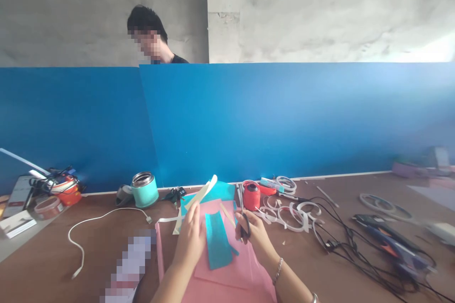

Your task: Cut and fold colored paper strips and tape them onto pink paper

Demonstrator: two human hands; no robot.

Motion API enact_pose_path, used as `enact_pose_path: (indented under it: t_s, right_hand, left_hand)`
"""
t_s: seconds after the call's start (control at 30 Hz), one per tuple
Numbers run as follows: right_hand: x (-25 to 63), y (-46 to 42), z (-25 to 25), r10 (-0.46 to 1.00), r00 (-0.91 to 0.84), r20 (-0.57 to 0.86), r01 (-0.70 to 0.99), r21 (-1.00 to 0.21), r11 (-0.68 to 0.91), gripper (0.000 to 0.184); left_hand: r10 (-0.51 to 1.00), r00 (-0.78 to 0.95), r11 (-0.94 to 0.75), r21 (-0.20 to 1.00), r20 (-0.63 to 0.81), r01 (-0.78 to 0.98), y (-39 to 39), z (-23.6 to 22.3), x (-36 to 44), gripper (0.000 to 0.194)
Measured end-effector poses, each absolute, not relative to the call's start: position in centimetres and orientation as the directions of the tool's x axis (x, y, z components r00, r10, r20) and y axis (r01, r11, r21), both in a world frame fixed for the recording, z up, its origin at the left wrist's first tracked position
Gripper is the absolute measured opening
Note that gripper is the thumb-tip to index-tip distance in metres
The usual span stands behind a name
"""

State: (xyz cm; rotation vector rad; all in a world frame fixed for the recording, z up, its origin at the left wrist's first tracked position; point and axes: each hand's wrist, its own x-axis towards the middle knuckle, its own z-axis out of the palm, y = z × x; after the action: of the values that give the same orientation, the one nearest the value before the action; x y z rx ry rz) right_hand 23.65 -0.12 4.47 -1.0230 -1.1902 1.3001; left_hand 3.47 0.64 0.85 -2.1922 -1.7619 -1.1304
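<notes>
The left hand [190, 236] pinches a pale paper strip [197, 199] that sticks up over the pink sheet [227, 274]. The right hand [250, 232] is closed through the handles of the scissors [241, 208]; I cannot tell how the blades stand. A teal piece [216, 241] lies flat on the pink, between the 2 hands. The strip looks floppy, so it could buckle or slip from the pinch, and the blades sit near the left fingers. To the right, curled white offcuts [295, 213] and black cables [355, 255] crowd the table [46, 260]; the left side has more bare room, apart from 1 white cable [85, 227].
</notes>
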Motion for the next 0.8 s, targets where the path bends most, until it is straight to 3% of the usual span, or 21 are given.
enact_pose_path:
  t_s: [0.1, 0.2, 0.33, 0.43, 0.53, 0.6, 0.7, 0.77, 0.8]
  right_hand:
    - [23.4, -0.4, 4.8, 0.993, -0.1, 0.058, -0.239, -0.971, 0.032, 0.039]
    - [23.1, -0.4, 5.1, 0.999, -0.009, 0.042, -0.264, -0.964, 0.038, 0.038]
    - [23.3, 0.0, 4.8, 0.985, 0.169, -0.015, -0.254, -0.967, 0.029, 0.035]
    - [23.6, 0.3, 4.6, 0.976, 0.214, 0.026, -0.216, -0.974, 0.074, 0.036]
    - [23.9, 0.5, 4.5, 0.981, 0.139, 0.133, -0.181, -0.971, 0.157, 0.034]
    - [23.8, 0.5, 4.5, 0.98, 0.059, 0.192, -0.158, -0.967, 0.199, 0.032]
    - [23.4, 0.0, 4.8, 0.973, -0.016, 0.232, -0.085, -0.969, 0.23, 0.028]
    - [23.1, -0.3, 5.1, 0.965, -0.026, 0.262, -0.013, -0.965, 0.262, 0.026]
    - [23.0, -0.5, 5.2, 0.958, -0.026, 0.284, 0.033, -0.958, 0.285, 0.025]
  left_hand:
    - [0.748, 0.251, -0.498, 0.271, 0.614, 0.824, -1.4, 1.9, 6.6, 0.053]
    - [0.704, 0.427, -0.635, 0.233, 0.567, 0.737, -3.1, 2.5, 8.8, 0.06]
    - [0.672, 0.521, -0.713, 0.271, 0.526, 0.646, -3.9, 2.7, 9.5, 0.058]
    - [0.706, 0.416, -0.687, 0.413, 0.572, 0.597, -3.9, 2.9, 8.7, 0.035]
    - [0.793, 0.018, -0.519, 0.659, 0.609, 0.544, -3.5, 3.4, 7.6, 0.019]
    - [0.821, -0.222, -0.389, 0.8, 0.526, 0.456, -3.2, 3.9, 7.3, 0.033]
    - [0.944, -0.193, -0.209, 0.937, 0.268, 0.279, -2.9, 4.6, 7.5, 0.073]
    - [0.986, -0.067, -0.133, 0.963, 0.153, 0.232, -3.0, 4.8, 8.0, 0.079]
    - [0.991, -0.023, -0.125, 0.964, 0.134, 0.237, -3.1, 4.8, 8.3, 0.073]
